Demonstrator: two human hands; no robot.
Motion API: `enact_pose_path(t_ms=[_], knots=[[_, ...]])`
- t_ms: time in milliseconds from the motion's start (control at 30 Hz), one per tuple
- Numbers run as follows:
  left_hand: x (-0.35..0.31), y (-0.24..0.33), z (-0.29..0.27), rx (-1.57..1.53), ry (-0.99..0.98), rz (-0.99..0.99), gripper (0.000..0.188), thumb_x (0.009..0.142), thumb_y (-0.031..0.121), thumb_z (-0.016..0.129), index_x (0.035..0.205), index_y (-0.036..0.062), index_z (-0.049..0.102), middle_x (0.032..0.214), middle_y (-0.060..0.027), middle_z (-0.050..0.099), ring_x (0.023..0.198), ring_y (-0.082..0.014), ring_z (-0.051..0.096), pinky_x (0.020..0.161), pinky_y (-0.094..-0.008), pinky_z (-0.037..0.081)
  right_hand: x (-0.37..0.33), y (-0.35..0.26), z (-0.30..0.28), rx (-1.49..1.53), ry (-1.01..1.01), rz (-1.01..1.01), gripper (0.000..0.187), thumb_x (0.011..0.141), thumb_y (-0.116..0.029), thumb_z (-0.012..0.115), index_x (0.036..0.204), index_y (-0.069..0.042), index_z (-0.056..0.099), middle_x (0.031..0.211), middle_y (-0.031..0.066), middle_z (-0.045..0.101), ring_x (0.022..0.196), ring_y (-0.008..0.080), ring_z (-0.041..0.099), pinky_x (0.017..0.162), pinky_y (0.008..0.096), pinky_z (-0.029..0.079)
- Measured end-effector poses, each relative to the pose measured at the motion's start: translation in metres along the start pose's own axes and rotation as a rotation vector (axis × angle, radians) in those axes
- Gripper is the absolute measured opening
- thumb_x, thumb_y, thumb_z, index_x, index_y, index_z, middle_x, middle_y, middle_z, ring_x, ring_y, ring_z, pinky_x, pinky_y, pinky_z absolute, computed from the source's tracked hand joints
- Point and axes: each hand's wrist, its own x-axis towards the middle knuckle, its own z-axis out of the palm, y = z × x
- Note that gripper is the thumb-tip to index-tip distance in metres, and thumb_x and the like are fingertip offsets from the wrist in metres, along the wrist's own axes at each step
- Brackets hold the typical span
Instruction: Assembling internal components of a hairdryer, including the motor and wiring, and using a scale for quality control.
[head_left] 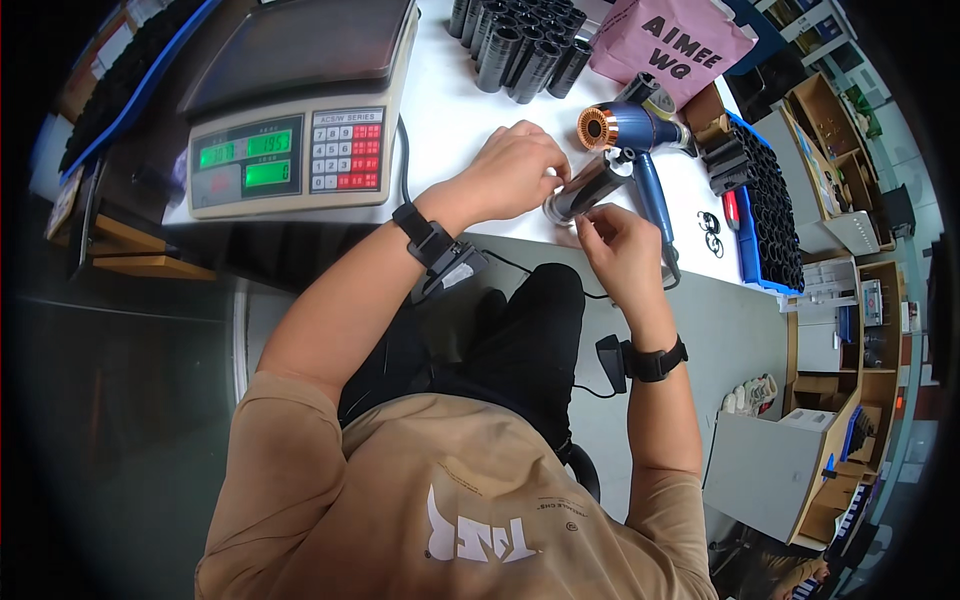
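Observation:
A glossy black tube (600,180) leans up and to the right at the table's near edge, with a pale, shiny lower end. Whether it stands on the table or is held tilted, I cannot tell. My left hand (512,172) has its fingers curled, the thumb and fingertips closed at the tube's left side. On the other side, my right hand (625,255) is closed in a pinch by the tube's lower end; what lies between those fingertips is too small to make out. Just beyond the tube, a blue hair dryer (640,128) with a copper-coloured grille lies on the table.
A weighing scale (290,165) with lit green displays takes up the left. Several black tubes (520,55) stand at the back beside a pink bag (675,45). On the right are a blue crate (748,235) of black tubes and some small black rings (710,235).

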Motion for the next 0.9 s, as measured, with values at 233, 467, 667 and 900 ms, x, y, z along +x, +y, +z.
enact_pose_path(t_ms=[233,467,667,900], knots=[[0.001,0.001,-0.001,0.046,-0.021,0.002,0.016,0.088,0.015,0.069,0.097,0.0138,0.082,0.109,-0.0055,0.075,0.124,-0.0284,0.058,0.107,-0.0452,0.042,0.000,0.009,0.005,-0.054,0.109,-0.132,0.014,0.093,-0.011,0.074,0.092,0.004,0.076,0.073,0.0153,0.071,0.060,0.0220,0.067,0.062,0.0318,0.052],[-0.004,-0.001,0.000,0.154,0.071,0.030,0.020,0.086,0.015,0.070,0.103,0.0138,0.081,0.114,-0.0060,0.074,0.124,-0.0289,0.058,0.106,-0.0457,0.043,0.002,0.007,0.005,0.038,0.078,-0.058,0.016,0.090,-0.011,0.076,0.096,0.004,0.073,0.072,0.0131,0.070,0.060,0.0205,0.063,0.062,0.0315,0.051],[-0.026,0.010,-0.021,0.371,0.231,-0.130,0.023,0.087,0.013,0.069,0.108,0.0092,0.077,0.111,-0.0119,0.070,0.116,-0.0323,0.061,0.100,-0.0463,0.047,0.000,0.016,0.008,-0.027,0.025,0.033,0.030,0.082,-0.021,0.084,0.096,0.002,0.071,0.083,0.0127,0.069,0.072,0.0240,0.063,0.069,0.0339,0.052],[-0.036,0.006,-0.022,0.349,0.084,-0.168,0.022,0.086,0.015,0.073,0.107,0.0054,0.074,0.106,-0.0157,0.068,0.110,-0.0337,0.062,0.095,-0.0445,0.050,0.015,0.027,0.024,0.000,0.023,-0.097,0.042,0.071,-0.030,0.089,0.088,0.002,0.067,0.092,0.0138,0.065,0.083,0.0291,0.062,0.074,0.0390,0.051]])
